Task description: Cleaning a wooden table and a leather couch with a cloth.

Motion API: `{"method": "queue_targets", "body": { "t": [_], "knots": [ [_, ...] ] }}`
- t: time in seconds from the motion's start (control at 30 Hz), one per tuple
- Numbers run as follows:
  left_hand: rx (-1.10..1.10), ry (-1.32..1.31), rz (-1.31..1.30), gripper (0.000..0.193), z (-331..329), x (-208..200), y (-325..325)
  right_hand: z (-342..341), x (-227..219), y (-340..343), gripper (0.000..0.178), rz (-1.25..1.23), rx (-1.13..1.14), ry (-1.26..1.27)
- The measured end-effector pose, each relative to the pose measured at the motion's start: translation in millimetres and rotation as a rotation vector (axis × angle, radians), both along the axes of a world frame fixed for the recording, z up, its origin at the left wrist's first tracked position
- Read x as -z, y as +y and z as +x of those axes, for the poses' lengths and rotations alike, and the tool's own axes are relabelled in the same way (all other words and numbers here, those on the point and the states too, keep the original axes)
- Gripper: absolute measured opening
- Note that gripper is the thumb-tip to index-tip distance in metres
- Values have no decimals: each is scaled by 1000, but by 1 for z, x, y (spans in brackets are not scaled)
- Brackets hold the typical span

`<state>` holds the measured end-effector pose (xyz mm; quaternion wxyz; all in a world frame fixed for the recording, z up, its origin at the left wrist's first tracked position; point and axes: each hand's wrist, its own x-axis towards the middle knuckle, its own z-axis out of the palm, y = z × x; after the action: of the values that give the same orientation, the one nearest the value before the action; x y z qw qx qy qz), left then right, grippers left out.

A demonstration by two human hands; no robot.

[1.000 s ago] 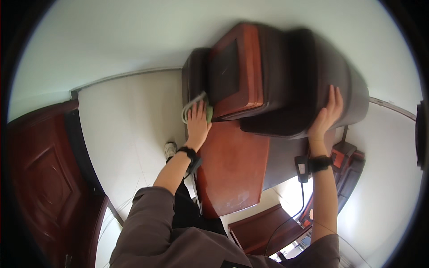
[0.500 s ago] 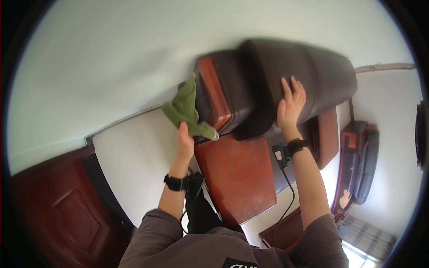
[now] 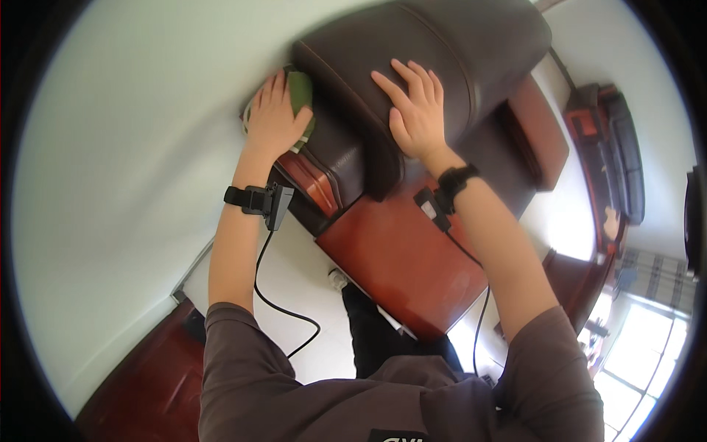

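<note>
My left hand [image 3: 276, 121] lies flat over a green cloth [image 3: 300, 90], fingers stretched out and thumb apart. The cloth is pressed onto the top of the sofa's end, beside the wall; part of it is hidden under my palm. My right hand [image 3: 417, 110] rests with spread fingers on a large dark brown leather cushion [image 3: 353, 55], which leans over a lower dark leather part of the sofa. A reddish wooden panel [image 3: 313, 184] shows at the sofa's end, just below my left hand.
A glossy reddish-brown wooden surface [image 3: 398, 254] lies in front of the sofa. Black cables [image 3: 294, 317] hang from the wrist-worn devices. The pale wall [image 3: 147, 147] runs along the left. Another dark sofa [image 3: 618, 147] and a bright window [image 3: 644, 361] are at the right.
My left hand has moved up and left, from gripping the hanging cloth to pressing it flat on the sofa's end. My right hand stays on the cushion as the view shifts.
</note>
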<state>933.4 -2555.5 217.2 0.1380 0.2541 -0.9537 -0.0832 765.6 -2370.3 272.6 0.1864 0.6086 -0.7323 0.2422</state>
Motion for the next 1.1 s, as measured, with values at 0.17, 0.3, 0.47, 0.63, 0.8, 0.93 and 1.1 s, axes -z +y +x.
{"method": "queue_targets", "body": {
  "t": [0.17,0.3,0.47,0.63,0.8,0.93,1.1],
  "knots": [
    [109,126,-8,60,6,-7,41,-4,0,-1,49,-11,17,45],
    [185,174,12,68,15,-19,83,-3,0,0,49,-9,33,53],
    [208,-252,-206,90,27,15,154,-3,6,3,48,-14,44,38],
    [334,-370,-587,88,49,129,171,-1,5,-1,48,-29,20,28],
    [474,-498,-538,88,51,193,186,-4,4,-1,48,-48,5,21],
    [544,-426,-386,89,52,215,196,-8,6,5,47,-69,17,10],
    [552,-284,-25,78,58,209,193,-4,-1,2,48,-129,-13,16]
  ]
}}
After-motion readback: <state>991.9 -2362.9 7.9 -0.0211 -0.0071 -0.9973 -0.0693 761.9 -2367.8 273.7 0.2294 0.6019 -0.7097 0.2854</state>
